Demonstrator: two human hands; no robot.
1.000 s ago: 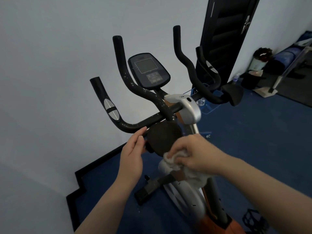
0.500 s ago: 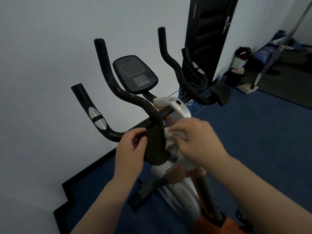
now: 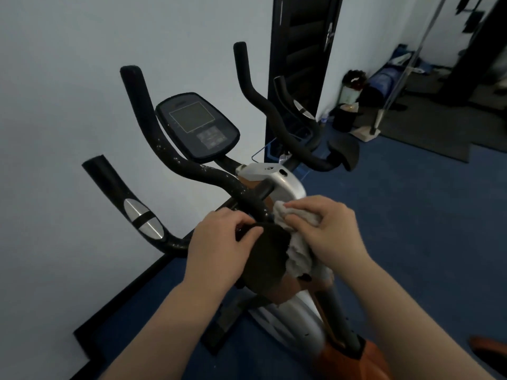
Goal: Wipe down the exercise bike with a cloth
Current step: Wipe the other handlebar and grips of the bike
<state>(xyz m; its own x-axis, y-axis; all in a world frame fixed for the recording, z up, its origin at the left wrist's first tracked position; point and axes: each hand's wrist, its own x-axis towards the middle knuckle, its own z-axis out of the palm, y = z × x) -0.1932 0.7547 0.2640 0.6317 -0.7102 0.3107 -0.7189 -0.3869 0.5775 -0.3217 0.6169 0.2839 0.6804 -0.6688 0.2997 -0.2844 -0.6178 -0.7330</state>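
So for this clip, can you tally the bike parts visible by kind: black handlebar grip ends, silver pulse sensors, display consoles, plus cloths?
Black foam handlebar grip ends: 4
Silver oval pulse sensors: 2
Dark oval display console: 1
Pale crumpled cloth: 1
Total: 8

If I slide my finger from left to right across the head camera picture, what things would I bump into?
Silver grip sensor → bike screen → left hand → cloth → right hand → black bin
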